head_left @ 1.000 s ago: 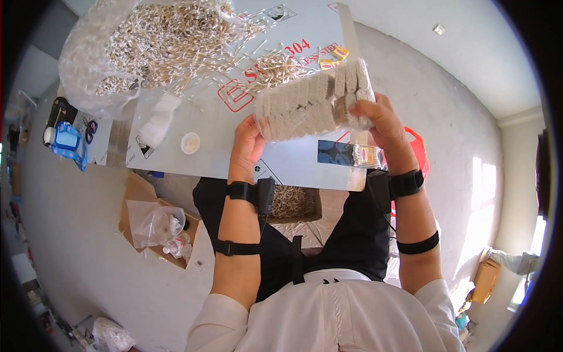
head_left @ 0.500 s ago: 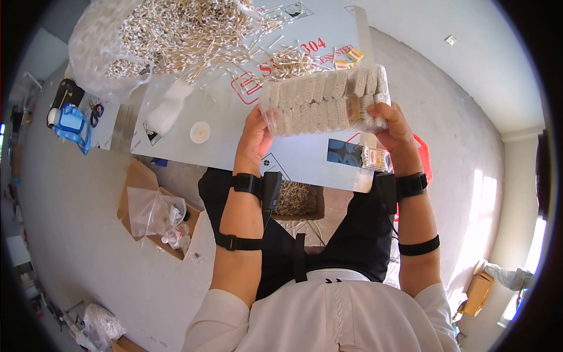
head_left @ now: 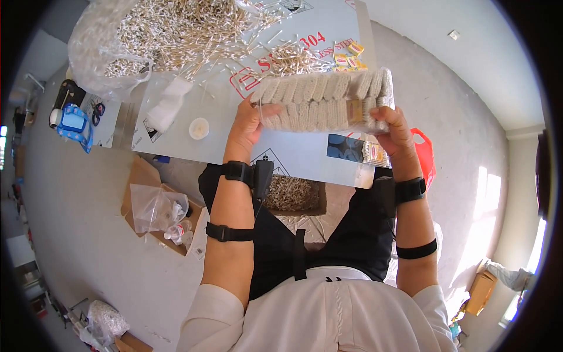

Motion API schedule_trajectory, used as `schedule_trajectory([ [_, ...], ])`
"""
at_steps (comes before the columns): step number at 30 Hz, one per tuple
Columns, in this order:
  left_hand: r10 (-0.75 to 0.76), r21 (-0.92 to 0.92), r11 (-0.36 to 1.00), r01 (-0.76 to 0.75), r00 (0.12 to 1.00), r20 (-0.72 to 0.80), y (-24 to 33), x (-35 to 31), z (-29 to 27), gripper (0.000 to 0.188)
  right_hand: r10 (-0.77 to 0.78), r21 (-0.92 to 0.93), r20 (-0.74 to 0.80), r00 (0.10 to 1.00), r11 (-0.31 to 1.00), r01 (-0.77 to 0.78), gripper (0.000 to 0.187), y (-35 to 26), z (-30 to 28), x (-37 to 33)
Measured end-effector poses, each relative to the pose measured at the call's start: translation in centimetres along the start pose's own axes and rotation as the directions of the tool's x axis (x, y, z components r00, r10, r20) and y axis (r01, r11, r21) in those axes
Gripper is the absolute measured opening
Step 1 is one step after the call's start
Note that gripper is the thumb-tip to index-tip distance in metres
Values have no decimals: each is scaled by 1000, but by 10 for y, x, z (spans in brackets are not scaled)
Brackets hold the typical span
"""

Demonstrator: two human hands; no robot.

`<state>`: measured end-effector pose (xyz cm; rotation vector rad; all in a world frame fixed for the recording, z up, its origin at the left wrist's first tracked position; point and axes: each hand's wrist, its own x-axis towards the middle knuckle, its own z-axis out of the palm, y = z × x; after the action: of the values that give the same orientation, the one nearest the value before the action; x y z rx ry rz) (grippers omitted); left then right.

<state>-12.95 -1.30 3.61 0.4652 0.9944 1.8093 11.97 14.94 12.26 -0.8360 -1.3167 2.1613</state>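
Observation:
Above the front part of the table I hold a clear plastic pack of cotton swab bundles (head_left: 319, 102), lying in two rows inside the wrap. My left hand (head_left: 251, 122) grips its left end, the thumb laid over the front. At the right end my right hand (head_left: 392, 128) closes round the pack, thumb on top. Just beyond it are a small heap of loose cotton swabs (head_left: 293, 58) and several yellow labels (head_left: 350, 58). One small bundle of swabs with a label (head_left: 374, 154) lies near the table's right front corner, beside my right wrist.
A big plastic bag of loose swabs (head_left: 176, 35) spills over the far left of the table (head_left: 226, 138). Nearer are a white pad (head_left: 170, 105) and a round tub (head_left: 199, 128). Below stand a box of swabs (head_left: 293, 196) and a carton with bottles (head_left: 141, 170).
The pack has tipped slightly and spread wider between my hands. My left hand has shifted left, its thumb now over the pack's front; the right hand has barely moved.

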Motion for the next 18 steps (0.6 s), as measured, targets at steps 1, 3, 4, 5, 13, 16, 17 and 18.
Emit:
schedule_trajectory([
  [1,1,-12,1000,-2,999,-44,0,0,-5,50,2,1,1,1000,1000,-2,47,-3,-1,3],
  [3,0,-25,1000,-2,996,-87,4,1,-13,49,46,-22,-1,999,999,-46,45,-9,-6,7],
  [4,-43,-1,999,43,997,-69,7,2,-18,49,47,-22,-1,999,999,-47,45,-8,-11,7],
  [5,-90,24,996,92,995,-51,6,3,-23,49,92,-8,-42,995,996,-92,46,0,-20,7],
  [13,-35,540,834,114,987,-155,24,20,-17,50,236,263,-122,964,944,-198,52,60,-46,-2],
  [16,405,952,296,-83,913,-46,29,17,-15,50,222,275,-203,954,948,-162,41,65,-31,-8],
  [17,599,963,-228,-142,760,254,31,15,-11,49,222,278,-207,953,947,-160,41,66,-33,-9],
  [18,592,962,-227,-153,763,261,33,14,-2,49,224,283,-213,951,946,-159,43,69,-38,-10],
])
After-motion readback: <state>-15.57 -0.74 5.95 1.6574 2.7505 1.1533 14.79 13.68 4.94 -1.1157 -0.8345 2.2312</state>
